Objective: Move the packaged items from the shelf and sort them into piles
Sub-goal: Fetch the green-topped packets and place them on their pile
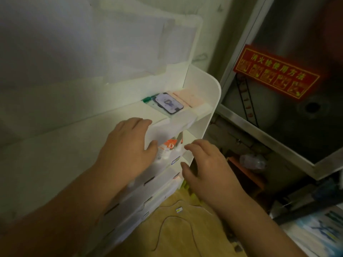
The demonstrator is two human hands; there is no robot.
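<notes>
Your left hand (128, 143) reaches into the white shelf (204, 101), fingers loosely bent, thumb touching the orange-and-white packs (168, 148) (blurred, perhaps not gripped) | your right hand (206, 167) hovers just beside the shelf edge, fingers relaxed, holding nothing | packs stand in the second tier | phone (168, 103) lies on the top tier

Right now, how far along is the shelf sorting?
Nothing looks sorted yet: no piles show on the yellow cloth below. In hand: the left hand reaches onto the white shelf unit, its thumb against the orange-and-white packages; the right hand hovers open beside them. Left: pulling those packages out and piling them.
</notes>
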